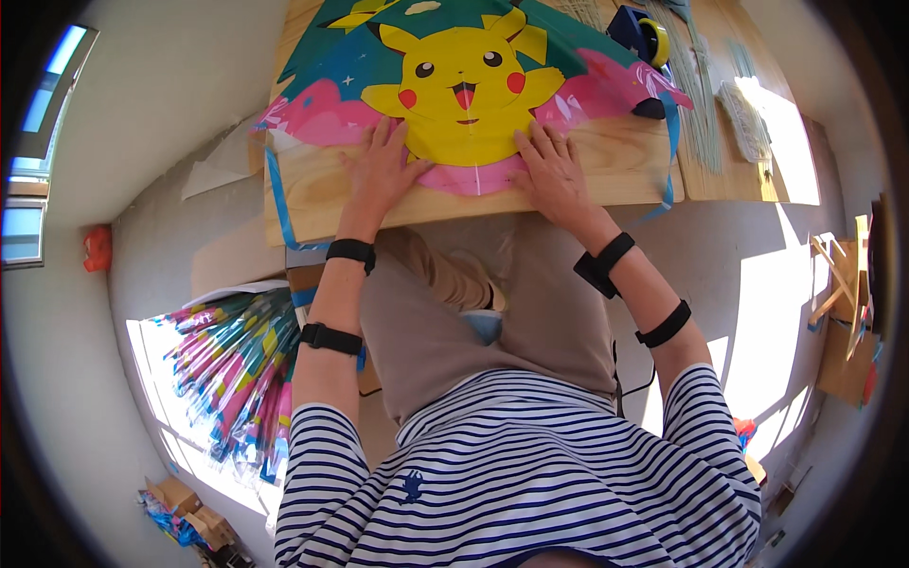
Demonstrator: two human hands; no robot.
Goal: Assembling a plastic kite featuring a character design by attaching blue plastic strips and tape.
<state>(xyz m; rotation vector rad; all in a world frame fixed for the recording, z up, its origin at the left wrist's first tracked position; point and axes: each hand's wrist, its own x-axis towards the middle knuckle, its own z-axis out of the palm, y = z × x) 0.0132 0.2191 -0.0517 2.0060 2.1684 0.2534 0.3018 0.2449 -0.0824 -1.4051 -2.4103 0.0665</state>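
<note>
A kite of thin printed film lies spread on the wooden table, with a big yellow cartoon animal on green and pink. My left hand rests flat on its lower left edge, fingers stretched out and pointing away from me. Across the pink lower tip, my right hand presses flat on the lower right edge, fingers also extended. Neither hand grips anything. Blue ribbons hang from the kite's left and right corners over the table's front edge.
Bundles of thin pale rods lie on the table at the right, beside a blue tape dispenser with yellow tape and a clear box. Many folded printed films are stacked low at my left. Cardboard boxes stand far right.
</note>
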